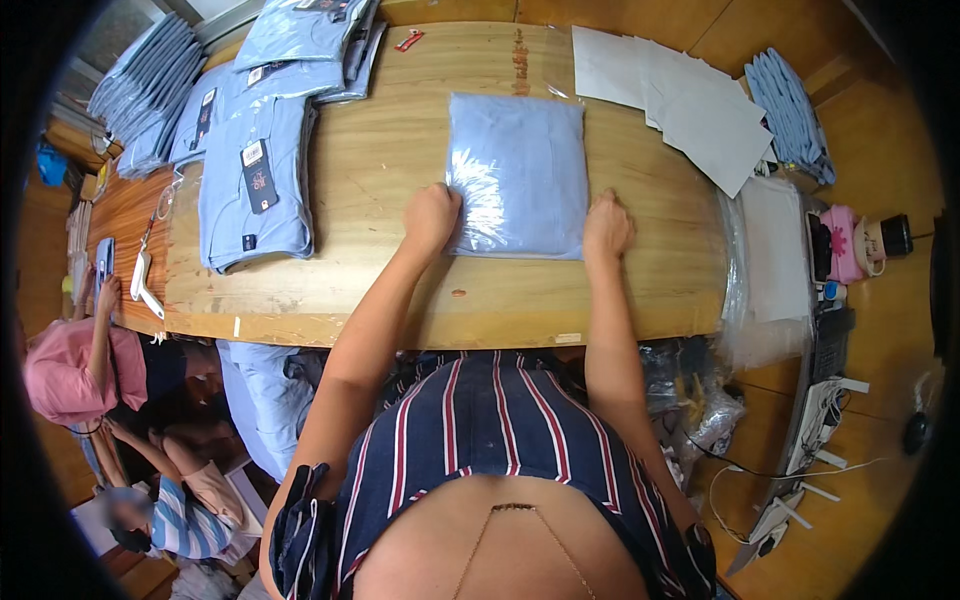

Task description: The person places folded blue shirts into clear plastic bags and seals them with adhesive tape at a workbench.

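Observation:
A folded light blue garment in a clear plastic bag point(517, 175) lies flat on the wooden table in front of me, light glinting off its left half. At its lower left edge, my left hand point(432, 217) is closed, fingers curled against the plastic. Across from it, my right hand point(608, 228) is closed at the lower right edge, its fingertips partly hidden. To the left lies a pile of folded blue garments point(280, 190) with a dark hang tag point(258, 177) on top.
Bagged blue garments point(300, 35) are stacked at the far left. White sheets point(690, 105) fan out at the far right, near clear plastic bags point(765, 260) and another blue stack point(788, 115). A white tagging gun point(147, 285) lies left. Two people point(75, 370) are at the lower left.

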The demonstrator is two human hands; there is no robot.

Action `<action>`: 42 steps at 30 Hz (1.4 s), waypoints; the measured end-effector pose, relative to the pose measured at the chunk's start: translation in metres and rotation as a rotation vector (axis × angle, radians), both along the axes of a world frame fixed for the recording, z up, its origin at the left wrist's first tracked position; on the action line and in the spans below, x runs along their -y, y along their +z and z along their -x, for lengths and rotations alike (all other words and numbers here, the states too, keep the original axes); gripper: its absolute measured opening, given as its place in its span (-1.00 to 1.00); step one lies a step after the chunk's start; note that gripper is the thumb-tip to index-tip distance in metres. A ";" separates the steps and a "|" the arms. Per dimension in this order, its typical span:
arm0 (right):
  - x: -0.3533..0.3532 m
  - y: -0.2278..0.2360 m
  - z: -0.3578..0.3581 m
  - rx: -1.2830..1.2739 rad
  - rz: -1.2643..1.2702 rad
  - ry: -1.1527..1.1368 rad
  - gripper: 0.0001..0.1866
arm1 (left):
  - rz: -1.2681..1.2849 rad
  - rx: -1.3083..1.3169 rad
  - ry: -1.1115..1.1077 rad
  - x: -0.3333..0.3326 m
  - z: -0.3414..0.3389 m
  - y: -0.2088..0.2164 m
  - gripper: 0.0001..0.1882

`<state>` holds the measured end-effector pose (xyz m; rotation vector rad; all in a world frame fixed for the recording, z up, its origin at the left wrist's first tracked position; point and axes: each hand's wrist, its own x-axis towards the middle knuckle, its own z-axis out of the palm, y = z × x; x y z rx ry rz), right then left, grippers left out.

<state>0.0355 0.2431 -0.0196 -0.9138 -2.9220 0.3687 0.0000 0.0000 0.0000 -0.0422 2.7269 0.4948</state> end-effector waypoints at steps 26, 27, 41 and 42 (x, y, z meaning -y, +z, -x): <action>0.063 0.003 -0.038 -0.171 -0.033 0.252 -0.16 | -0.059 -0.531 0.038 0.011 -0.016 -0.015 -0.08; 0.062 0.007 -0.040 -0.230 -0.063 0.387 -0.17 | -0.166 -0.464 0.115 0.012 -0.012 -0.010 -0.10; 0.087 0.050 -0.055 -0.641 -0.167 0.884 -0.32 | -1.642 0.354 0.183 0.046 0.009 0.077 -0.70; 0.090 0.063 -0.047 -0.742 -0.095 0.915 -0.35 | -1.706 0.290 0.129 0.056 0.003 0.093 -0.68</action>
